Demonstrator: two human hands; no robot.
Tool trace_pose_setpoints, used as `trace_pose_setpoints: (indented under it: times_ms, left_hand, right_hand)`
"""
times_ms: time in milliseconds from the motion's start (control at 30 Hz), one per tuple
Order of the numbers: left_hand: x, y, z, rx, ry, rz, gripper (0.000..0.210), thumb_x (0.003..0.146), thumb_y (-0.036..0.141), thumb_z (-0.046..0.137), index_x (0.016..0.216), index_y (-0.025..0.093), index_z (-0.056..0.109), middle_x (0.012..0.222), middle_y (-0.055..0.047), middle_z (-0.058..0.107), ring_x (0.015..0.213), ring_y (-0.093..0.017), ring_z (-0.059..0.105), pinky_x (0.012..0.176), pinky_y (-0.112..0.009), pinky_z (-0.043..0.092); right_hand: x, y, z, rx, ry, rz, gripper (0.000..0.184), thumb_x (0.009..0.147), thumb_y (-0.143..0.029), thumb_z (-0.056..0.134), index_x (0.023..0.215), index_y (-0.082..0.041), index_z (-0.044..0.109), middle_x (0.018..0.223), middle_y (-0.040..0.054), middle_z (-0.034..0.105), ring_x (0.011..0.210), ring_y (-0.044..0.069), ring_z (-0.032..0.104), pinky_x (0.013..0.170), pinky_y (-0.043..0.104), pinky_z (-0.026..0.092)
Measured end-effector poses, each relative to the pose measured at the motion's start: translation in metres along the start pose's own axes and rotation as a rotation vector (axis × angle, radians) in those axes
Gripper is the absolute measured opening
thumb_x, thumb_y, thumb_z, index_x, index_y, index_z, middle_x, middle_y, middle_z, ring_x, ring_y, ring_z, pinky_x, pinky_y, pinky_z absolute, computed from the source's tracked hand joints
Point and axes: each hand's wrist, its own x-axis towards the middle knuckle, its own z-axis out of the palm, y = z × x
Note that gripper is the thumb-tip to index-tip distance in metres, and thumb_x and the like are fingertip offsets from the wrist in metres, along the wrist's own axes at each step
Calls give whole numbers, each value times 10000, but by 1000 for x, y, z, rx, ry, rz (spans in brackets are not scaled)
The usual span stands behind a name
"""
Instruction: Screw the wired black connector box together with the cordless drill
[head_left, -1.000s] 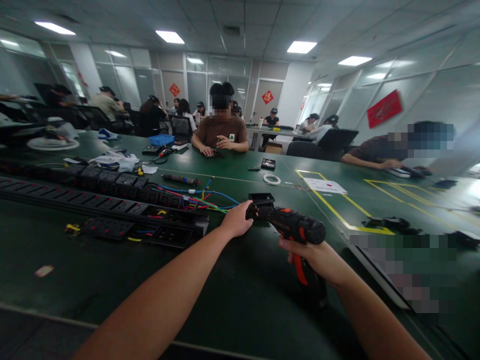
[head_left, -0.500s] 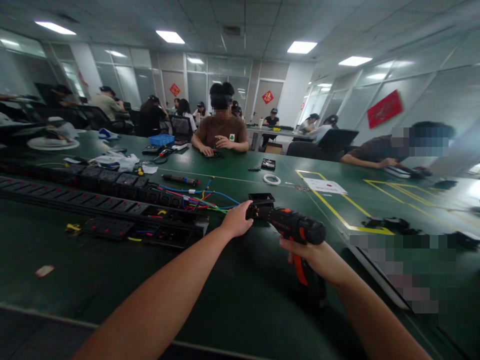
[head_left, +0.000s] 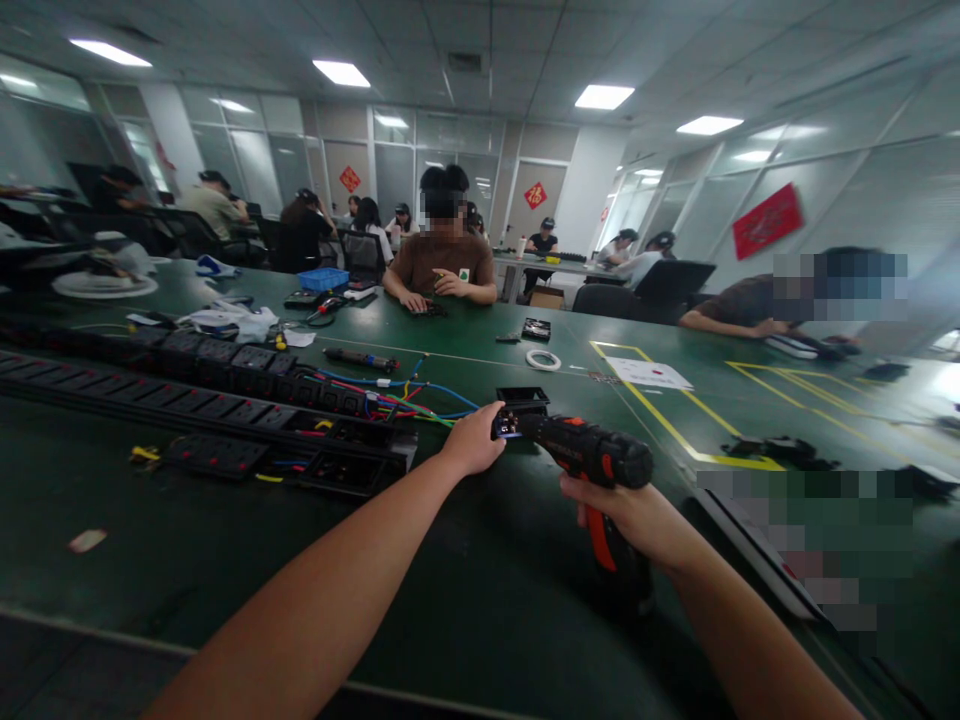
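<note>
My right hand (head_left: 611, 505) is wrapped round the grip of a black and orange cordless drill (head_left: 596, 450), a finger by its trigger. The drill points left, its front end at a small dark terminal part (head_left: 508, 424). My left hand (head_left: 478, 440) is closed on that part, fingers over its left side. A bluish light shines on the part, and metal spots glint on its face. Blue, red, green and yellow wires (head_left: 409, 402) run up to my left hand from the left. Just behind the part lies a black rectangular frame (head_left: 523, 395).
Long black socket strips (head_left: 217, 400) lie along the left of the green table (head_left: 450, 600). Behind them are a pen-shaped tool (head_left: 361, 360) and a blue basket (head_left: 322, 279). A white ring (head_left: 543, 360) lies farther back. One person (head_left: 441, 260) sits opposite, another at the right.
A light now falls on the part in my left hand, which was dark before. My hands and the drill have hardly moved.
</note>
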Motion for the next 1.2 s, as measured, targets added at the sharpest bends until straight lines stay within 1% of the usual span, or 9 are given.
trace_pose_setpoints:
  times_ms: [200, 467, 700, 900, 1067, 1200]
  left_hand:
    - [0, 1, -1, 9, 2, -5, 683, 817, 223, 631, 1475, 204, 447, 1499, -84, 526, 1361, -260, 509, 1178, -377, 363]
    - [1, -1, 1, -3, 4, 9, 677, 821, 213, 632, 1472, 199, 446, 1496, -99, 524, 1370, -263, 498, 1182, -395, 360]
    - [0, 1, -1, 1, 4, 9, 685, 814, 213, 632, 1473, 200, 447, 1478, -88, 545, 1337, -256, 528, 1161, -377, 384]
    - [-1, 3, -2, -5, 2, -1, 685, 813, 205, 634, 1473, 205, 451, 1483, -88, 540, 1343, -261, 523, 1163, -380, 378]
    - [-1, 4, -3, -7, -4, -5, 687, 818, 211, 635, 1478, 217, 444, 1493, -80, 532, 1353, -255, 515, 1167, -380, 369]
    - [-1, 4, -3, -8, -9, -3, 683, 817, 216, 643, 1472, 209, 447, 1491, -88, 534, 1356, -258, 514, 1165, -382, 371]
  right_hand:
    - [0, 1, -1, 44, -3, 39, 348, 769, -517, 713, 874, -189, 666, 616, -3, 656, 634, 206, 622, 617, 326, 469]
    - [2, 4, -2, 65, -2, 34, 309, 770, -453, 713, 902, -177, 669, 609, -4, 658, 629, 202, 619, 616, 323, 457]
    - [1, 0, -2, 58, 3, 35, 306, 750, -455, 710, 890, -185, 677, 607, -2, 655, 621, 209, 624, 606, 327, 459]
    - [1, -1, -2, 78, 24, 38, 308, 728, -459, 722, 862, -185, 681, 591, 0, 653, 610, 212, 629, 613, 330, 467]
    - [2, 2, -4, 83, 34, 54, 339, 721, -470, 737, 886, -179, 686, 596, 5, 666, 589, 208, 624, 584, 322, 451]
    - [2, 5, -5, 102, 14, 49, 326, 739, -451, 730, 907, -175, 686, 606, 8, 667, 608, 210, 628, 594, 319, 453]
